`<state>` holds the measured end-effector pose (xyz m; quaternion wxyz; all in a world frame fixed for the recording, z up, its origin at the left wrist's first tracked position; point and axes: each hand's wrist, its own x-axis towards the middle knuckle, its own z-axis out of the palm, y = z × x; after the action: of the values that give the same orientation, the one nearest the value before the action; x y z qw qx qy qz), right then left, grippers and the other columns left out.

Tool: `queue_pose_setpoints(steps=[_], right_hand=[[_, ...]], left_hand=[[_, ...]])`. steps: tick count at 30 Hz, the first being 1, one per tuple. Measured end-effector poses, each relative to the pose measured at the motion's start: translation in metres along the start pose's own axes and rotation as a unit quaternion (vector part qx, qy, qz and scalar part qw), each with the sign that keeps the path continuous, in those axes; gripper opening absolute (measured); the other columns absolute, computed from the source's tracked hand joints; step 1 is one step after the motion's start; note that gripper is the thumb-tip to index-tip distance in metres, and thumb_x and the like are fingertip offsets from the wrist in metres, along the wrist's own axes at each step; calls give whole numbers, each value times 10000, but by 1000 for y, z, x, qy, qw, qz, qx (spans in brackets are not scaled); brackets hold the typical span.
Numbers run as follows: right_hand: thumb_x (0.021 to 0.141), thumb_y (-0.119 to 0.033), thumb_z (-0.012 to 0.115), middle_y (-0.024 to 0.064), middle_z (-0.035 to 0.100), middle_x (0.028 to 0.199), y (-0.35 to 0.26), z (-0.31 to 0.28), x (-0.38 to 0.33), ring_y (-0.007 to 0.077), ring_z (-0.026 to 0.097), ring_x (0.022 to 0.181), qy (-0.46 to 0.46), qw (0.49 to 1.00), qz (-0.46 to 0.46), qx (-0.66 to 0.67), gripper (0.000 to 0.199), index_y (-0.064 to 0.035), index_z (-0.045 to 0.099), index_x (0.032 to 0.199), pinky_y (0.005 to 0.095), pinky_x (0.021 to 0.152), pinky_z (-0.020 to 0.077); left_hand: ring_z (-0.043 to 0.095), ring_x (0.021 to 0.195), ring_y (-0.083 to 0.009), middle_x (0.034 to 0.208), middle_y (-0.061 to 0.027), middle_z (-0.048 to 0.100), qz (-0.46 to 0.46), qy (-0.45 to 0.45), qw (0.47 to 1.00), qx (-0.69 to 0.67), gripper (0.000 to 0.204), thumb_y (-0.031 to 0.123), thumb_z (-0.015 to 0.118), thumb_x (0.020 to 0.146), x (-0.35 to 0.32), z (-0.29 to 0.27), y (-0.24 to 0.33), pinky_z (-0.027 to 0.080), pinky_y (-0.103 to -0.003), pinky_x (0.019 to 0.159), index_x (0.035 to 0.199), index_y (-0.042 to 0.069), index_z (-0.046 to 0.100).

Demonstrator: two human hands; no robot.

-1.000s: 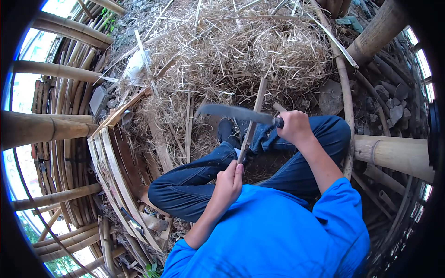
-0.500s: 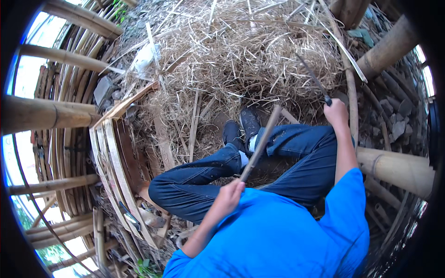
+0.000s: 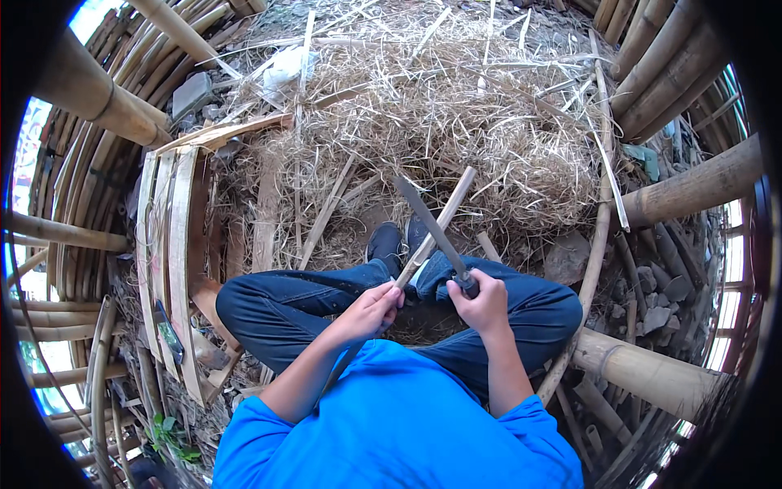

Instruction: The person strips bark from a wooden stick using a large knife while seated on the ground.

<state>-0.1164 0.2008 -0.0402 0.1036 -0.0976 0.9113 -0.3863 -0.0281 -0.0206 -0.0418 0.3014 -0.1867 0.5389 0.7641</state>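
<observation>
My left hand (image 3: 371, 312) is closed round the near end of a narrow bamboo strip (image 3: 456, 196), which points up and away over my lap. In my right hand (image 3: 484, 305) is a long knife (image 3: 423, 213), held by its dark handle. Its grey blade slants to the far left and crosses the strip above my left hand; whether the edge touches it I cannot tell. My crossed legs in dark jeans (image 3: 277, 306) lie under both hands, with dark shoes beyond.
A heap of pale shavings (image 3: 456, 122) spreads ahead of my feet. On the left stands a frame of wooden slats (image 3: 183, 220). A thick bamboo pole (image 3: 643, 371) lies at my right, near broken stones (image 3: 652, 301). A white plastic bag (image 3: 285, 69) lies at the far left.
My right hand has brought the knife in from the far right to the strip. My left hand has shifted slightly left and up with the strip. The whole view has turned somewhat.
</observation>
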Motion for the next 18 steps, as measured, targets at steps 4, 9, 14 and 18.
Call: queue_pose_setpoints(steps=[4,9,14,18], right_hand=[[724,-304,737,141,642,632,2,2,10,371,639,639,-24,996,-35,-75,263,-67,628,696,446,596,505],[737,-259,693,212,670,756,39,-19,49,404,659,757,29,985,29,-167,206,-56,694,776,483,698,532],[784,-245,651,222,660,728,54,-55,68,410,656,748,52,963,109,-239,220,-32,693,748,486,699,522],[803,-209,628,241,625,680,31,-42,44,414,645,702,112,985,102,-85,227,5,664,736,460,636,511]], left_hand=[[319,509,-39,655,55,372,19,-40,999,-1,265,335,374,1048,-1,6,-2,260,-212,443,930,118,471],[385,565,-44,649,63,376,104,19,991,80,277,296,398,1046,-7,16,-25,319,-218,493,880,87,471],[400,566,-56,639,40,418,114,34,980,161,317,294,393,1047,-18,23,-23,341,-234,508,826,82,475],[410,571,-66,634,34,429,141,75,974,160,340,297,383,1048,-11,14,-19,347,-243,512,807,78,485]])
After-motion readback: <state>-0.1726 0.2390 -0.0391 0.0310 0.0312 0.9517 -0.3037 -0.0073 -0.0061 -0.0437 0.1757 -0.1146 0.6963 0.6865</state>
